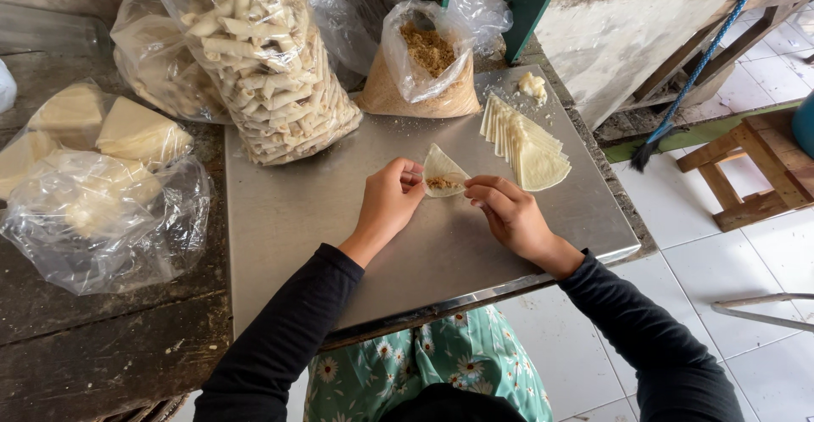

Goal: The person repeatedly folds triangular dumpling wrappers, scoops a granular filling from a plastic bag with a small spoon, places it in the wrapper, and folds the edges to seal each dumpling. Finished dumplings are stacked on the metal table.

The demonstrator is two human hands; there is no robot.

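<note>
- I see a thin, pale, wedge-shaped pastry wrapper (443,170) lying flat on the brushed steel tabletop (297,210), near its middle, between my two hands.
- Its pointed tip aims away from me, toward the far edge; its rounded edge faces me. The long axis runs near to far, leaning slightly left at the tip.
- A small heap of brown crumbly filling (441,183) sits on the wrapper's near half.
- My left hand (388,201) is half curled, its fingertips resting on the wrapper's left edge; I cannot tell whether they pinch it or only press.
- My right hand (509,214) is also loosely curled, thumb and forefinger close together at the wrapper's lower right corner, touching it.
- Just right of the wrapper lies a fanned stack of pale wedge-shaped wrappers (526,142), tips pointing far-left.
- Beyond it, an open clear plastic bag of brown crumb filling (424,66) stands at the table's far edge.
- To the far left stands a tall clear bag of pale rolled pastries (267,66).
- On the dark wooden bench at left lie clear bags of folded pale wrapper sheets (102,159).
</note>
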